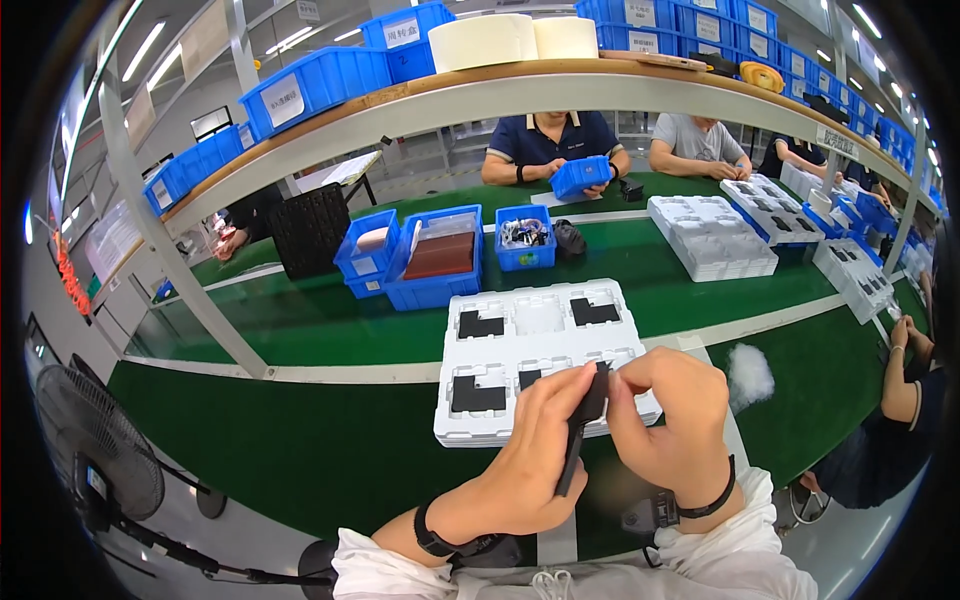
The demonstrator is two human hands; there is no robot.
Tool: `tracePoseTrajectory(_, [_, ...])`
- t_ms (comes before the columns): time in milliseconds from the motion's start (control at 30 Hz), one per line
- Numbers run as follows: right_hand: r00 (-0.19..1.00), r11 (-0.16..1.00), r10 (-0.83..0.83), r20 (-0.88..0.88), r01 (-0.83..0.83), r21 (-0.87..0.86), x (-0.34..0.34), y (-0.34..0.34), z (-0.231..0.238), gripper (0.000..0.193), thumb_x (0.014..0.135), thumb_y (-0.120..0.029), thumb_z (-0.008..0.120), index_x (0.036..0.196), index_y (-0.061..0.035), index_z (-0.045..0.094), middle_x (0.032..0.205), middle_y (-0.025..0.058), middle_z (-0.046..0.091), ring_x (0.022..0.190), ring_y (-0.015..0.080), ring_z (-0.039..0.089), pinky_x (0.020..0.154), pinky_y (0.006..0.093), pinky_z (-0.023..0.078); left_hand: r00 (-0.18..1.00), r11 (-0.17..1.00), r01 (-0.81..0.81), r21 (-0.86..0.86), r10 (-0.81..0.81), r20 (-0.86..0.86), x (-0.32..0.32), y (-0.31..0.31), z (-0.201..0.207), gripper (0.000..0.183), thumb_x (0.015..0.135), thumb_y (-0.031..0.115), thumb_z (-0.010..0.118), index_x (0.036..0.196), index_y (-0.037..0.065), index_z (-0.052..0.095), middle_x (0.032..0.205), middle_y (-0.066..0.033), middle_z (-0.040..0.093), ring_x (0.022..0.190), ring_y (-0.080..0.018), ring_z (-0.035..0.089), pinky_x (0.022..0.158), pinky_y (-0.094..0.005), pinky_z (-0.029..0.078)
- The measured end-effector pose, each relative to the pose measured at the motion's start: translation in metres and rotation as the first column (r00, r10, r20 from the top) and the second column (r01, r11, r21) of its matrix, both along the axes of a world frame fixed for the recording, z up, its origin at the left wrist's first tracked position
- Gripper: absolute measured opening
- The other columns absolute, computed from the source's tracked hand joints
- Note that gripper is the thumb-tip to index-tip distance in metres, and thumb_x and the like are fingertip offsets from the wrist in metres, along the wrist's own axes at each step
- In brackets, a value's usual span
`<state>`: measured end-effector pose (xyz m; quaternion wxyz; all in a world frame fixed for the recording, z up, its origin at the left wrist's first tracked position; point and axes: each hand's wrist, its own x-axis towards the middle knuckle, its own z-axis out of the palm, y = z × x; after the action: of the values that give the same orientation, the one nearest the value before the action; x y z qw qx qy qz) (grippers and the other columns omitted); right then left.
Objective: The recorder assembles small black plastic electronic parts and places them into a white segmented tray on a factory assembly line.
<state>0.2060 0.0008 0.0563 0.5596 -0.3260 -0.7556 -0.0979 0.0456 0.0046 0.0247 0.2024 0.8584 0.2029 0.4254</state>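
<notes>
worktop (270,430): green; it carries the tray (540,347), which sits ahead of you.
bin (435,292): blue and open-topped, beyond the tray, with red-brown flat pieces inside.
tray pieces (479,395): black, flat, each notched at a corner, lying in pockets. expect them light and fairly stiff; you'd best lift one by its outer edges.
left hand (510,460): its fingers are closed on the part (584,422), steadying it from the left side.
tray build: white, moulded, several layers deep by the look of its edge. it is probably light and easy to dent, so take it by the rim. the far middle pocket shows no black piece.
part handling: likely light, stiff enough to stay straight, and a bit slick if the face is smooth. its thin section may not like bending, so support it along its length and keep your hold on the edges.
part place: between your hands, tilted up on edge, raised over the near side of the tray.
part look: black, slim, broader at the upper end and narrow toward you; the finer detail is covered by your fingers.
right hand (675,415): thumb and forefinger are pinched narrow against the part's upper end; you cannot tell what, if anything, sits between the tips.
fluff (750,376): a white, soft-looking clump just right of the right hand.
</notes>
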Motion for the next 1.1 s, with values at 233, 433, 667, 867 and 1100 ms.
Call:
tracePoseTrajectory(233, [0.939, 0.96, 0.234, -0.252, -0.264, -0.092, 0.001, 0.017, -0.012, 0.06, 0.063, -0.026, 0.077, 0.104, -0.0024, 0.04, 0.097, 0.0118, 0.044, 0.081, 0.02, 0.042, 0.067, 0.029, 0.037, 0.886, 0.765, 0.442, -0.468, -0.292, 0.359, -0.004, -0.003, 0.008, 0.071, 0.064, -0.006, 0.042, 0.131, -0.002, 0.021, 0.128, -0.0161, 0.033, 0.123, -0.0292, 0.028, 0.103, -0.0386, 0.018])
tracePoseTrajectory(433, [0.917, 0.939, 0.236, -0.321, -0.3, -0.169, -0.008, 0.029, -0.019, 0.06, 0.07, -0.028, 0.07, 0.112, -0.001, 0.037, 0.107, 0.0145, 0.041, 0.094, 0.0206, 0.04, 0.078, 0.0308, 0.034, 0.894, 0.772, 0.41, -0.486, -0.236, 0.38, -0.005, -0.005, -0.005, 0.065, 0.071, -0.003, 0.045, 0.132, -0.004, 0.022, 0.132, -0.0167, 0.028, 0.126, -0.0281, 0.025, 0.104, -0.0369, 0.015])
tracePoseTrajectory(667, [0.851, 0.824, 0.327, -0.411, -0.47, -0.318, -0.009, 0.014, -0.019, 0.033, 0.079, -0.024, 0.062, 0.097, 0.0009, 0.05, 0.085, 0.0083, 0.054, 0.076, 0.0143, 0.051, 0.067, 0.0261, 0.04, 0.873, 0.806, 0.378, -0.456, -0.146, 0.465, -0.004, 0.002, 0.0, 0.069, 0.084, 0.022, 0.045, 0.137, -0.002, 0.01, 0.142, -0.0145, 0.017, 0.128, -0.0234, 0.026, 0.105, -0.038, 0.02])
tracePoseTrajectory(867, [0.622, 0.551, 0.393, -0.677, -0.749, -0.368, -0.026, 0.004, -0.018, 0.016, 0.09, -0.013, 0.05, 0.087, 0.0017, 0.055, 0.074, 0.0023, 0.057, 0.064, 0.0045, 0.05, 0.057, 0.02, 0.042, 0.881, 0.821, 0.357, -0.445, -0.138, 0.452, -0.005, -0.004, 0.013, 0.081, 0.081, 0.035, 0.052, 0.137, -0.004, 0.008, 0.142, -0.0162, 0.017, 0.128, -0.0235, 0.027, 0.104, -0.0378, 0.022])
tracePoseTrajectory(1100, [0.478, 0.492, 0.428, -0.767, -0.835, -0.246, -0.031, 0.002, -0.023, 0.026, 0.089, -0.011, 0.052, 0.109, 0.0044, 0.054, 0.096, 0.0036, 0.06, 0.086, 0.0059, 0.051, 0.075, 0.021, 0.042, 0.716, 0.649, 0.645, -0.403, -0.33, 0.615, -0.018, 0.002, 0.018, 0.073, 0.081, 0.024, 0.054, 0.136, -0.004, 0.016, 0.142, -0.0166, 0.017, 0.132, -0.0269, 0.017, 0.106, -0.0378, 0.016])
